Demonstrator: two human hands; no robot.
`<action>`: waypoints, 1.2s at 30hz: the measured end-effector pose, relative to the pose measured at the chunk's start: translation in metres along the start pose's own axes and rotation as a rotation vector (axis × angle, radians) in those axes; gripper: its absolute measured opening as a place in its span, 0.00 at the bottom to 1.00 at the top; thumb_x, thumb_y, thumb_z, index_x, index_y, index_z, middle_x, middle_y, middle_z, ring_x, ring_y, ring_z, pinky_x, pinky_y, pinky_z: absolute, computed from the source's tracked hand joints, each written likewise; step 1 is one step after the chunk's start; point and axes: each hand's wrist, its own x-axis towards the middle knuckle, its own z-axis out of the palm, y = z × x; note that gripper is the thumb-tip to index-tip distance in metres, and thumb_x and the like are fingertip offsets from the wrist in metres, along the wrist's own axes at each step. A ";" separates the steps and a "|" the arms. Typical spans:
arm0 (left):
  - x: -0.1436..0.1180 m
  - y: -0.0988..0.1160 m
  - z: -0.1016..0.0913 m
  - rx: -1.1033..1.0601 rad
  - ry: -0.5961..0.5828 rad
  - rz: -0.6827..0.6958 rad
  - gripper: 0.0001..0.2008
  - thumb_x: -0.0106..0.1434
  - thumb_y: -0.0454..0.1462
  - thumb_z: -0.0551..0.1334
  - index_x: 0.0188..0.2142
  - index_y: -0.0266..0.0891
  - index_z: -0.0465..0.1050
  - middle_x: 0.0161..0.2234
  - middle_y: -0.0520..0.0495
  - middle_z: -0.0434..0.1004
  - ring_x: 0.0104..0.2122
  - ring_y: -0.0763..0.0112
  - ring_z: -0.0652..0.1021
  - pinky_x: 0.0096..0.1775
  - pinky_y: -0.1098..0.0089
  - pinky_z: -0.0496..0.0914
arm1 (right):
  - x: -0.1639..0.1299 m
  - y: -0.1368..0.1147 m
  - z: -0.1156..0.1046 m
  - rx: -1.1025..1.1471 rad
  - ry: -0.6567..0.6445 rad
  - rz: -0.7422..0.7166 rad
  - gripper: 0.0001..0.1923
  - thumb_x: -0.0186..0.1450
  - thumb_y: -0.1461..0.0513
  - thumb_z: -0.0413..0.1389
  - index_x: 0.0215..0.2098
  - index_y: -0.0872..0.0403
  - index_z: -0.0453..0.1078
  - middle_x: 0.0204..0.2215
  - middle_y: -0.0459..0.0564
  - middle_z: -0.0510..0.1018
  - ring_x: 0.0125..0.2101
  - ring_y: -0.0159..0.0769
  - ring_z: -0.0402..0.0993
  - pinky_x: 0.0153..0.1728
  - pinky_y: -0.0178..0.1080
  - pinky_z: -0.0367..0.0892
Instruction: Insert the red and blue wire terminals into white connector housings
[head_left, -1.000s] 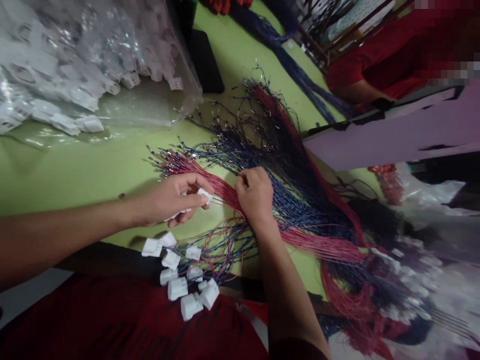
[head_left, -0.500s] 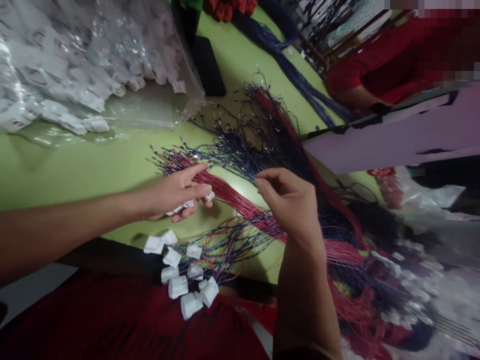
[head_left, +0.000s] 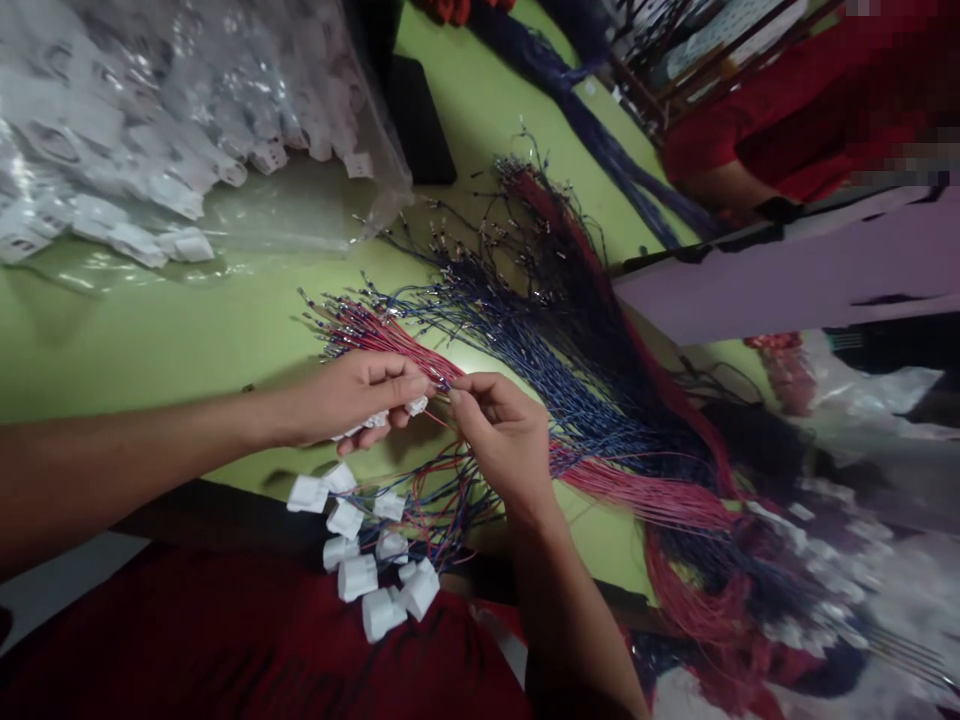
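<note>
From the head camera I see my left hand (head_left: 352,400) curled around a small white plastic connector (head_left: 414,406), blocky and matte, held between thumb and fingers with a few more white pieces showing under the palm. My right hand (head_left: 504,440) has its thumb and forefinger pressed together on a thin red wire (head_left: 442,380), its tip right at the connector, so the two hands nearly touch above the green table (head_left: 150,340). The wires are fine and glossy: a fan of red wires (head_left: 637,490) and a denser spread of blue wires (head_left: 555,350), their bare metal ends bristling toward the far side. Near my body lies a cluster of finished white connectors (head_left: 360,560), chunky and squarish, with short red and blue leads tangled behind them. At far left sits a crinkled clear plastic bag (head_left: 187,120) full of white housings, shiny with reflections. A flat pale board (head_left: 787,270) lies to the right, and beyond it a person in a red sleeve (head_left: 750,130). Half a second ago my right hand was lifted and further right over the bundle, fingers loosely parted; now it has come in to meet the left hand, which has barely shifted.
</note>
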 end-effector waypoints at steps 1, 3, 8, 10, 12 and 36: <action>0.000 0.000 0.000 0.004 0.005 -0.002 0.10 0.68 0.41 0.56 0.32 0.40 0.68 0.25 0.54 0.69 0.13 0.83 0.65 0.11 0.80 0.57 | -0.001 -0.002 0.000 0.004 -0.003 -0.008 0.02 0.60 0.62 0.57 0.31 0.52 0.72 0.19 0.41 0.72 0.21 0.28 0.67 0.22 0.33 0.63; 0.001 0.000 0.001 0.010 0.017 0.002 0.10 0.68 0.40 0.57 0.31 0.40 0.68 0.25 0.53 0.69 0.13 0.82 0.66 0.11 0.80 0.57 | -0.003 -0.004 0.001 0.033 -0.025 -0.006 0.01 0.60 0.62 0.58 0.31 0.51 0.71 0.19 0.41 0.72 0.20 0.28 0.67 0.21 0.33 0.63; 0.002 -0.003 0.002 -0.016 0.058 0.001 0.06 0.67 0.36 0.57 0.32 0.40 0.70 0.24 0.54 0.69 0.12 0.82 0.65 0.11 0.80 0.55 | -0.004 -0.005 -0.002 0.163 -0.106 0.064 0.03 0.61 0.61 0.58 0.32 0.53 0.71 0.20 0.40 0.72 0.19 0.26 0.64 0.21 0.32 0.61; 0.002 -0.002 0.002 -0.037 0.076 -0.011 0.06 0.66 0.35 0.57 0.32 0.40 0.71 0.24 0.55 0.68 0.12 0.83 0.65 0.10 0.80 0.54 | -0.003 -0.005 -0.005 0.172 -0.138 0.083 0.05 0.61 0.60 0.58 0.29 0.53 0.71 0.19 0.40 0.71 0.19 0.26 0.63 0.22 0.32 0.60; 0.002 -0.001 0.003 -0.053 0.089 -0.020 0.07 0.66 0.34 0.57 0.32 0.40 0.70 0.23 0.55 0.69 0.11 0.83 0.65 0.10 0.80 0.54 | -0.003 -0.005 -0.006 0.184 -0.158 0.098 0.06 0.61 0.60 0.59 0.27 0.53 0.70 0.19 0.40 0.70 0.20 0.25 0.61 0.23 0.32 0.60; -0.001 -0.005 -0.001 -0.056 -0.011 0.080 0.03 0.68 0.37 0.57 0.37 0.41 0.63 0.28 0.56 0.71 0.12 0.83 0.66 0.10 0.81 0.58 | -0.009 -0.010 -0.003 0.082 -0.042 0.133 0.10 0.57 0.63 0.55 0.17 0.53 0.67 0.14 0.39 0.69 0.17 0.25 0.59 0.21 0.32 0.57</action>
